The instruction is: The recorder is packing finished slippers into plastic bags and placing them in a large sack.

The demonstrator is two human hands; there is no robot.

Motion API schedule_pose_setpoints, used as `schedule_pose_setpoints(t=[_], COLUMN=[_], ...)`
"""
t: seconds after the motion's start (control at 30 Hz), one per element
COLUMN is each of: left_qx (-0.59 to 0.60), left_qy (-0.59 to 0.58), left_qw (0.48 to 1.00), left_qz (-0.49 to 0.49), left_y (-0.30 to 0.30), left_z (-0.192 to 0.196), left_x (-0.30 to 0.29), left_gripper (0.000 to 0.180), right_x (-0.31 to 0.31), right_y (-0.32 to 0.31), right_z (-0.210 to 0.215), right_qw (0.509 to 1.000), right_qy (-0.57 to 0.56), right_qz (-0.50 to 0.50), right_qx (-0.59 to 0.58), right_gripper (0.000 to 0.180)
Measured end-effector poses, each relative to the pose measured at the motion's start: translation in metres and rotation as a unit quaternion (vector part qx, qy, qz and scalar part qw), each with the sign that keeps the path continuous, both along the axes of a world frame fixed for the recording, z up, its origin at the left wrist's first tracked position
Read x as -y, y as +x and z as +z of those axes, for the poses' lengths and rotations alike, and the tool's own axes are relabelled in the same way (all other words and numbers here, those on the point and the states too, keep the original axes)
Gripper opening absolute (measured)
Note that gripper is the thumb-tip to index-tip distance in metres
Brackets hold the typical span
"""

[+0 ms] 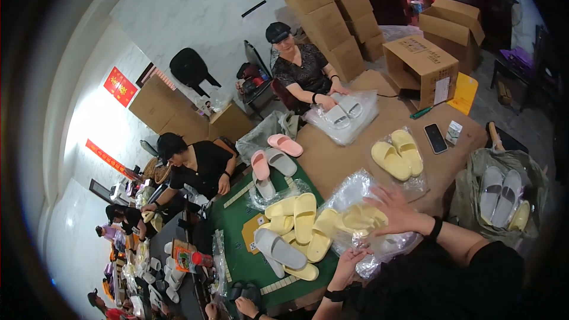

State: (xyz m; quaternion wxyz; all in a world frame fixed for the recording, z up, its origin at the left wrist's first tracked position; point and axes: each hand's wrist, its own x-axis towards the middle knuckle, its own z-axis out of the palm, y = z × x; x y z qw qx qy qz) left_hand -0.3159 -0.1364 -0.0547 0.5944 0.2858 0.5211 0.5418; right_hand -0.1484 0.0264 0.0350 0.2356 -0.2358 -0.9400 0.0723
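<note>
In front of me lies a clear plastic bag (351,192) with a pair of yellow slippers (363,218) in or under its film; I cannot tell which. My right hand (398,210) spreads its fingers over these slippers. My left hand (349,265) is closed on the crumpled near edge of the plastic. Just left of them, loose yellow slippers (304,219) and grey slippers (280,249) are heaped on a green mat (237,225). Another yellow pair (398,155) rests on plastic on the brown table, beyond my right hand.
Across the brown table (338,166), a co-worker handles bagged grey slippers (347,111). A phone (435,138), a green pen (421,112) and an open carton (422,70) are at the far right. A sack (468,201) with slippers stands at right. Other people's hands (246,307) show lower left.
</note>
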Motion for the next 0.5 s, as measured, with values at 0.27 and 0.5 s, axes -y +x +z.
schedule_pose_setpoints(t=[0.27,0.5], left_qx=[0.053,0.169], left_qy=[-0.011,0.041], left_qw=[0.998,0.980], left_qz=[-0.035,-0.098], left_y=[0.004,0.017], left_z=[0.019,0.041], left_x=[-0.009,-0.009], left_gripper=[0.026,0.047], right_x=[0.023,-0.018], right_y=[0.001,-0.003], right_z=[-0.047,-0.068], right_qw=[0.968,0.985], right_qy=[-0.135,-0.131], right_qz=[0.162,0.051], right_qx=[0.137,0.103], right_gripper=[0.100,0.037])
